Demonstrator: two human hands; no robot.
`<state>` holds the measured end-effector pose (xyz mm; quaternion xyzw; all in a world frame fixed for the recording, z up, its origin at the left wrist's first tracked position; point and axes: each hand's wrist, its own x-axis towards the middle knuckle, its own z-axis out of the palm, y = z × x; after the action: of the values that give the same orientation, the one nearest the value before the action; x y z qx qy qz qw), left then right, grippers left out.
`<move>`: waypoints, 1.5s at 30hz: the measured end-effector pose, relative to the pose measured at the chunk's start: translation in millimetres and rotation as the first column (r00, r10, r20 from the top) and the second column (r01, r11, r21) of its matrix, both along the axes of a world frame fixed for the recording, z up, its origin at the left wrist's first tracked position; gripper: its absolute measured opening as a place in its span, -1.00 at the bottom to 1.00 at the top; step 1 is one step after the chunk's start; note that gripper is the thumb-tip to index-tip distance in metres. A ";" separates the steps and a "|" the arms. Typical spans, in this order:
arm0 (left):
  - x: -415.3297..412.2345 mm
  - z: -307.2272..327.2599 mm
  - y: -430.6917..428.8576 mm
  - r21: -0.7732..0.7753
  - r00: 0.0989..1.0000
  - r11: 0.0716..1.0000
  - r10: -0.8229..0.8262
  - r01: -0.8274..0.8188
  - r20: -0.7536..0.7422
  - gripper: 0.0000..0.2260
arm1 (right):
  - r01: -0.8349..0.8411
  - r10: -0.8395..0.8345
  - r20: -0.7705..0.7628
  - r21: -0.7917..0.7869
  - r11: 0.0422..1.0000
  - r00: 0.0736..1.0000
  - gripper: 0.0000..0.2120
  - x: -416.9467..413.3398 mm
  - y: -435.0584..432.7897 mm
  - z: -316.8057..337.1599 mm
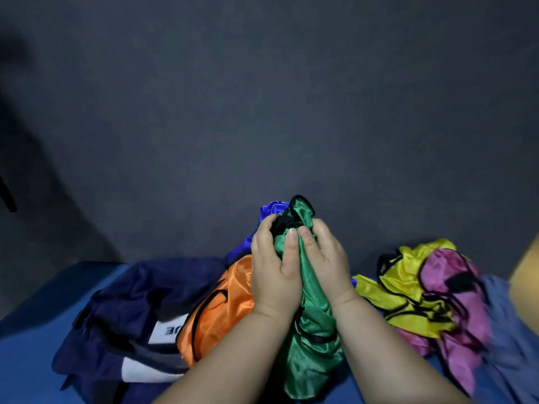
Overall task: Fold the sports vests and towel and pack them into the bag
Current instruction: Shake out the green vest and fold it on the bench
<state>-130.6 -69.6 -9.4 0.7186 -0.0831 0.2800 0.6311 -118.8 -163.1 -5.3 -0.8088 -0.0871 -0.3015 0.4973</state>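
Both your hands grip the green vest, bunched and lifted at the middle: your left hand and right hand curl their fingers round its top, thumbs touching. A blue vest shows just behind. The orange vest lies to the left on the navy bag, whose white label bears dark letters too cut off to read. The yellow vest and pink vest lie to the right, beside a blurred grey-blue cloth.
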 end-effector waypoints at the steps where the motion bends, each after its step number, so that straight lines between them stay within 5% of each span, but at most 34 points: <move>1: -1.6 3.0 -7.8 -0.008 1.000 1.000 -0.014 0.014 0.001 -0.34 | 0.009 -0.009 0.001 -0.004 1.000 1.000 -0.49 -2.7 -8.3 4.1; 14: -16.9 22.4 -129.2 -0.085 0.969 0.966 -0.245 0.246 0.012 -0.31 | 0.225 -0.225 0.013 -0.059 0.973 0.974 -0.64 -36.5 -129.8 29.6; 17: -20.8 23.0 -167.3 -0.124 0.954 0.947 -0.300 0.297 -0.005 -0.33 | 0.270 -0.270 0.009 -0.090 0.959 0.963 -0.50 -45.2 -167.4 33.5; 24: -22.9 18.1 -252.0 -0.124 0.902 0.900 -0.428 0.419 -0.057 -0.66 | 0.330 -0.335 -0.022 -0.123 0.936 0.942 -0.41 -58.0 -254.5 36.9; 28: -15.4 -4.9 -277.9 -0.076 0.892 0.896 -0.444 0.438 -0.088 -0.63 | 0.346 -0.356 -0.047 -0.143 0.927 0.933 -0.44 -49.0 -286.3 9.7; 36: 16.5 -76.9 -297.1 0.260 0.949 0.915 -0.278 0.308 -0.148 -0.14 | 0.420 -0.435 -0.058 -0.175 0.891 0.899 -0.15 -12.2 -314.4 -83.5; 45: 52.2 -140.6 -298.7 0.478 0.987 0.864 -0.148 0.158 -0.059 -0.39 | 0.501 -0.516 0.032 -0.300 0.812 0.856 -0.20 9.8 -328.0 -138.8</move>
<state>-78.4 -368.3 -150.0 0.8467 -0.2002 0.1923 0.4540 -109.0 -491.1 -144.0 -0.8753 0.1007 -0.3861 0.2732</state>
